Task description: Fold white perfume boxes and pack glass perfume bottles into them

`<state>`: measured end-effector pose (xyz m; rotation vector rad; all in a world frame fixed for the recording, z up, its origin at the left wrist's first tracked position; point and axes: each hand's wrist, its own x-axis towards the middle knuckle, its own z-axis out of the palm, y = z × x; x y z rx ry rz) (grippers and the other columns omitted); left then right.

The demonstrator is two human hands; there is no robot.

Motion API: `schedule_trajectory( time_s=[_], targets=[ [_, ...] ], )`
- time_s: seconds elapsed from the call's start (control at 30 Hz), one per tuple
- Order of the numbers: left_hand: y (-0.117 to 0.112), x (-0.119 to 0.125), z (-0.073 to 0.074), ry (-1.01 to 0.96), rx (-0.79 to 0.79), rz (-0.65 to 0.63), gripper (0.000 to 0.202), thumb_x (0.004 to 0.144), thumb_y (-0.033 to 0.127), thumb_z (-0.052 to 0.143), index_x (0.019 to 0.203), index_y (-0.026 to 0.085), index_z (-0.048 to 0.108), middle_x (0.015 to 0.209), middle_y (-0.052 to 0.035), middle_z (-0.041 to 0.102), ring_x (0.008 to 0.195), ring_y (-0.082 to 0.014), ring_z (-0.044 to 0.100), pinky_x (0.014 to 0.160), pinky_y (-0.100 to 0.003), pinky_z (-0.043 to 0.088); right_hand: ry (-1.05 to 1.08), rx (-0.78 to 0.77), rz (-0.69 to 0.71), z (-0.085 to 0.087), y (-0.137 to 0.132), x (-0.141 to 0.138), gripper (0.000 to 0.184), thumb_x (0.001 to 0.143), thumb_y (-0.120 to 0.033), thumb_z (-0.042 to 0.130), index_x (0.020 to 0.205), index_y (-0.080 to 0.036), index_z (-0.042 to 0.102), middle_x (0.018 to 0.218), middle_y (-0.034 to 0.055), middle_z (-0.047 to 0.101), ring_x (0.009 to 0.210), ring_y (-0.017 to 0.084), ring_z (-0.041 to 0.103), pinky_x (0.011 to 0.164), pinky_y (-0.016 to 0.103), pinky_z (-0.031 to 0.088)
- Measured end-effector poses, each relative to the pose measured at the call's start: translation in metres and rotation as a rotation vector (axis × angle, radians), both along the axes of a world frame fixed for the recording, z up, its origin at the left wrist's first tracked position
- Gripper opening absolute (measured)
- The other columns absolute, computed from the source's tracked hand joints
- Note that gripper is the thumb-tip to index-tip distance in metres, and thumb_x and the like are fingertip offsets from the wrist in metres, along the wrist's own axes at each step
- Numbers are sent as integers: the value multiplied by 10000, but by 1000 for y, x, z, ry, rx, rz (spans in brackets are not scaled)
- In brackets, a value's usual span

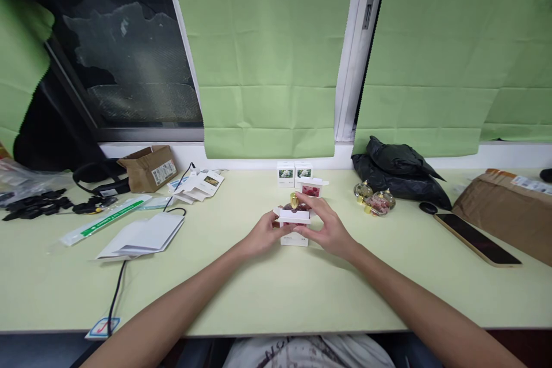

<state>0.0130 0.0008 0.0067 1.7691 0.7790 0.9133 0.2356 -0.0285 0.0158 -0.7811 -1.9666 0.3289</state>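
Near the middle of the table, a small white box (295,238) stands upright with its top flaps open. A glass bottle with a gold cap (294,201) pokes up out of the box's opening, its lower part hidden by the box and flap. My left hand (262,234) grips the box's left side, thumb at the front. My right hand (330,229) curls round the right side, its index finger at the gold cap and its thumb near the box front. Just behind stands another open box with a red picture (311,190).
Two closed white boxes (286,175) stand at the back. Right of my hands sit several ornate glass bottles (378,203), black bags (399,172), a phone (478,240) and a brown parcel (509,213). Flattened white cartons (146,234), a cable and an open cardboard box (150,169) lie left.
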Motion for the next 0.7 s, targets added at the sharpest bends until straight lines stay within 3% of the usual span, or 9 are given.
schedule_trajectory(
  time_s=[0.33,0.7],
  targets=[
    [1,-1,-3,-13,-16,-11,449,914,514,725,1201,168,710,1205,-101,746,1072,-275,681,909,-349,521,23,-11,6,0,1,1,681,928,-405,747,1549,-377,467,1409,55,645,1243,294,588,1086,497,481],
    [2,0,-3,-15,-19,1,430,888,545,737,1101,172,706,1124,-92,735,1049,-270,674,899,-350,527,45,-37,7,0,1,2,624,917,-418,760,1498,-381,533,1341,56,679,1180,287,608,1051,493,505]
  ],
)
